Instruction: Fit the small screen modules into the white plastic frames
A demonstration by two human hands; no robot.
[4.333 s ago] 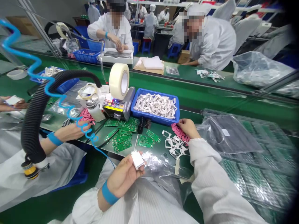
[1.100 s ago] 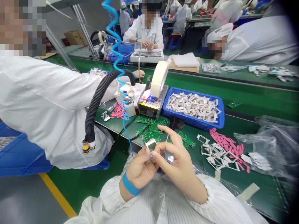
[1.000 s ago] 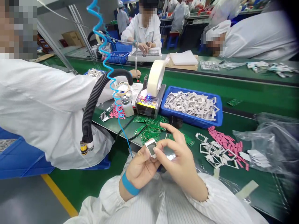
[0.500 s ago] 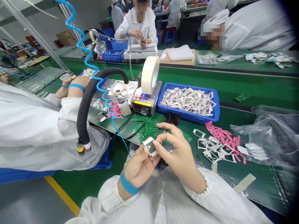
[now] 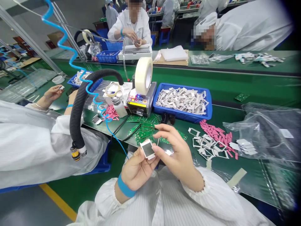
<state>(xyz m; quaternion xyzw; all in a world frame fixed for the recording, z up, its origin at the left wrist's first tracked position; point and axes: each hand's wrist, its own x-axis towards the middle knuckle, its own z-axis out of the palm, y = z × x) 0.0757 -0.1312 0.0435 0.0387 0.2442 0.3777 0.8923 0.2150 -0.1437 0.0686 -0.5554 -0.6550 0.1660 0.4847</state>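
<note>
My left hand [image 5: 138, 169], a blue band at its wrist, grips a small display screen [image 5: 147, 148] by its edges. The screen has a dark face in a white frame and is tilted up toward me. Over its right side comes my right hand [image 5: 175, 153], thumb at the screen's edge, index and middle fingers stretched out and apart from the thumb. A thin pale sliver shows between those fingers; I cannot tell what it is. Beyond the hands lie green circuit boards [image 5: 144, 130], partly hidden by my right fingers.
A blue bin [image 5: 209, 110] holds many white frames. Loose white frames [image 5: 207, 146] and pink strips [image 5: 217, 135] lie to the right, near clear plastic bags [image 5: 254, 125]. A tape dispenser [image 5: 141, 105] stands ahead. A black hose [image 5: 76, 116] and a co-worker's sleeve [image 5: 58, 131] are left.
The view has shifted slightly right. My right middle finger has lifted away from the thumb, while my left hand keeps the screen. The co-worker's hand at left has moved apart, holding a small piece.
</note>
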